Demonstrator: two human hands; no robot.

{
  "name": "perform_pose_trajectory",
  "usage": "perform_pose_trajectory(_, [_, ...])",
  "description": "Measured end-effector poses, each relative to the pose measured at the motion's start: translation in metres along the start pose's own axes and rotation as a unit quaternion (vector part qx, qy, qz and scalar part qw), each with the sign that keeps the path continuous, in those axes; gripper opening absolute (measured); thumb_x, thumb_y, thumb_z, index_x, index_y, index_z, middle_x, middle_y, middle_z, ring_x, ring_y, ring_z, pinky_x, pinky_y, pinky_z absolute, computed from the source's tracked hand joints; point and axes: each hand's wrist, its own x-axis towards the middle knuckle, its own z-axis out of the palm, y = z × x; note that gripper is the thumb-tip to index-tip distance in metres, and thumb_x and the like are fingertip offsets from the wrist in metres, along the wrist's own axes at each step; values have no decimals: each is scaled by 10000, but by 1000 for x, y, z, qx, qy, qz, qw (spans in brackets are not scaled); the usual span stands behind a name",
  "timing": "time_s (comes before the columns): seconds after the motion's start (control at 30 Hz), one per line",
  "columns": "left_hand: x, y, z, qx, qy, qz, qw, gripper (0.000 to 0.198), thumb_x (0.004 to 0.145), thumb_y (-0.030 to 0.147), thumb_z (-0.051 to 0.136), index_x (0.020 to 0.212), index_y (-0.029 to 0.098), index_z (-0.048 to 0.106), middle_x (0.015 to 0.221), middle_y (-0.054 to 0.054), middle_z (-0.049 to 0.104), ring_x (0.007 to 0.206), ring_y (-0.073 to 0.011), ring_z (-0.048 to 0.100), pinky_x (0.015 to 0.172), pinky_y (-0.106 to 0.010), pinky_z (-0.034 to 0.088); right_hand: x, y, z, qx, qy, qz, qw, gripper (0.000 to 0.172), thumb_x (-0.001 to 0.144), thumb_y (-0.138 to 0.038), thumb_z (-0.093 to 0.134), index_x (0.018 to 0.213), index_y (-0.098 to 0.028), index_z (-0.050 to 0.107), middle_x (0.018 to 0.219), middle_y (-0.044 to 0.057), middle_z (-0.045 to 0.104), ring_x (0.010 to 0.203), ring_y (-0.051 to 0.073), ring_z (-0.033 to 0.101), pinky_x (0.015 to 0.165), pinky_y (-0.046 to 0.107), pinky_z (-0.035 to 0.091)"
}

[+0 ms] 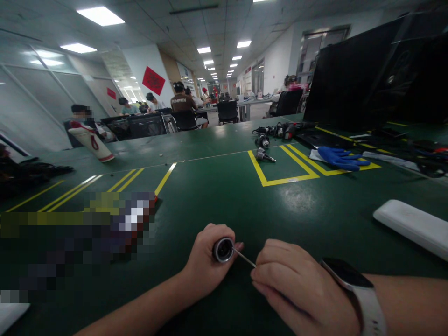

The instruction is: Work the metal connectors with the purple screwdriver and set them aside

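Note:
My left hand (206, 255) is closed around a short dark cylindrical part with a silver metal rim (215, 252). Its hollow round end faces me. A thin metal rod (245, 259) runs from my right hand (292, 282) to the right side of that rim. Whether the tip rests on the rim or goes inside, I cannot tell. The fingers of my right hand are pinched on the rod, and they hide its other end. Both hands are just above the green tabletop (196, 200), near its front.
A blue glove (339, 157), a metal chuck-like part (265, 156) and several dark tools lie further back, by yellow tape lines. On the right are a white elongated object (413, 225) and a large black panel (350, 74). A white container (93, 141) stands back left.

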Motion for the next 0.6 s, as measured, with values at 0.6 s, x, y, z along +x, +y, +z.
perform_pose_trajectory(0.6, [-1,0,1,0,5,13,1000,168,751,187,589,629,188,475,577,34,524,559,-116,484,574,-254,371,2,-2,-3,-21,-13,-8,1000,181,818,-56,403,833,-105,577,670,77,564,618,158,468,539,277,367])
